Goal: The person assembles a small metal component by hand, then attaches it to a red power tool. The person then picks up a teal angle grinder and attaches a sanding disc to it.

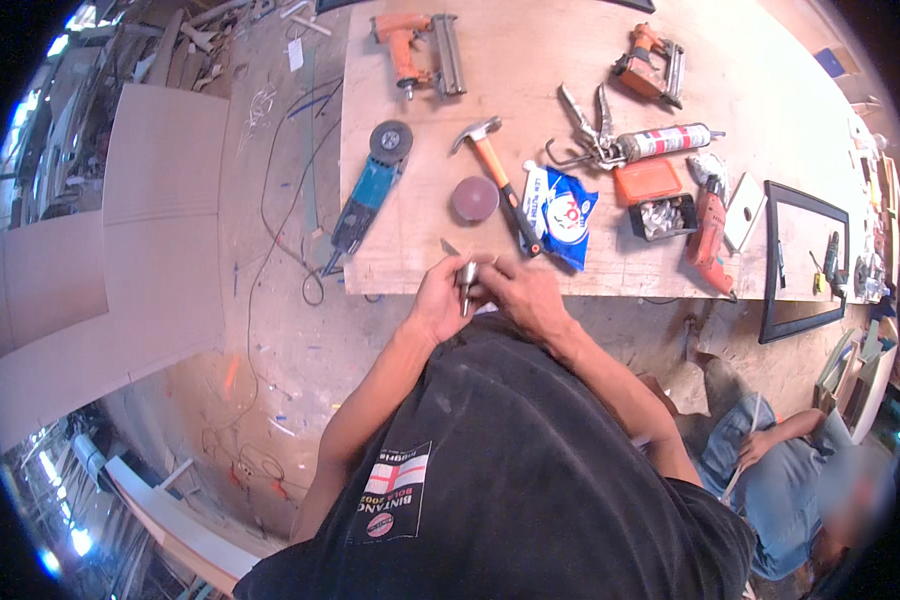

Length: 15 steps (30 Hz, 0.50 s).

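Observation:
Close to my body, at the near edge of the wooden worktable (410, 270), my two hands meet around a small metal piece. This silver metal piece (467, 282) has a thick round head and a narrower shank; its exact kind does not show. My left hand (440, 302) is closed on it from the left. The curled fingers of my right hand (522, 297) pinch at its other side. A thin pointed blade-like bit (451, 247) shows just above my left fingers. Beyond my hands lie a round reddish sanding disc (476, 200), a claw hammer (498, 180) and a blue-and-white packet (567, 218).
An angle grinder (372, 190) lies on the left, with two orange nail guns (402, 50) farther back. Toward the right are a caulking gun (660, 142), a red drill (709, 235) and a black frame (770, 312). A person (770, 450) sits low at right. Cables (262, 300) cross the floor.

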Each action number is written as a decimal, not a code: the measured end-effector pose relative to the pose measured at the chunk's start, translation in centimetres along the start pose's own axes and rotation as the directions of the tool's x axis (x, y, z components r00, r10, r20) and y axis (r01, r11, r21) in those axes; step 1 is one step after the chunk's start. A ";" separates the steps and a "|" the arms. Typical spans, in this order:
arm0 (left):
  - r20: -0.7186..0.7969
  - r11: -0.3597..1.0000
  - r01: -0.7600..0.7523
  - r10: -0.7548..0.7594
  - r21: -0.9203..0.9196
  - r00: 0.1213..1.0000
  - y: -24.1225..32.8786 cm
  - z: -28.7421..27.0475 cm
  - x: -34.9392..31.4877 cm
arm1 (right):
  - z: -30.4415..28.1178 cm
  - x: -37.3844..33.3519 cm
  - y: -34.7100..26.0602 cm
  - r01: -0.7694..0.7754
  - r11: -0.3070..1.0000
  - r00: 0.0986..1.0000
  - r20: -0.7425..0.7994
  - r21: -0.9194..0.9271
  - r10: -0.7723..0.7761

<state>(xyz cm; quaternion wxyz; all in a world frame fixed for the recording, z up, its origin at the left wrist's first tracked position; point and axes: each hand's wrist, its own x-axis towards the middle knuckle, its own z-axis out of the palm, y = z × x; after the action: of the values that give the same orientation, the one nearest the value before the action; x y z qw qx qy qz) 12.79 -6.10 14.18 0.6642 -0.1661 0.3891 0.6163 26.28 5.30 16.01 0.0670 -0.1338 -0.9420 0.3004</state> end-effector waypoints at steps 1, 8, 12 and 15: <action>0.039 0.999 0.039 -0.038 -0.015 0.999 -0.1 -1.2 0.2 | 0.5 -0.3 0.2 0.047 0.999 0.999 -0.004 -0.026 -0.047; -0.136 0.998 0.064 -0.063 0.000 0.989 -1.2 -1.0 0.6 | 2.0 -1.1 0.7 0.126 0.987 0.991 0.061 -0.100 -0.120; -0.108 0.995 -0.002 0.013 0.103 0.994 -1.8 -1.6 0.8 | 1.9 -1.2 0.7 0.096 0.988 0.995 0.043 -0.120 -0.092; -0.160 0.982 -0.040 0.070 0.185 0.985 -1.9 -0.7 0.7 | 1.7 -1.3 0.4 0.100 0.987 0.994 0.053 -0.122 -0.094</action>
<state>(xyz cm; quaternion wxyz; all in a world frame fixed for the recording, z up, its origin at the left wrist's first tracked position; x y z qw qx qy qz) 14.31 -6.46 12.77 0.6246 -0.1448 0.5019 0.5805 27.30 4.30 14.29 0.0509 -0.0844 -0.9656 0.2406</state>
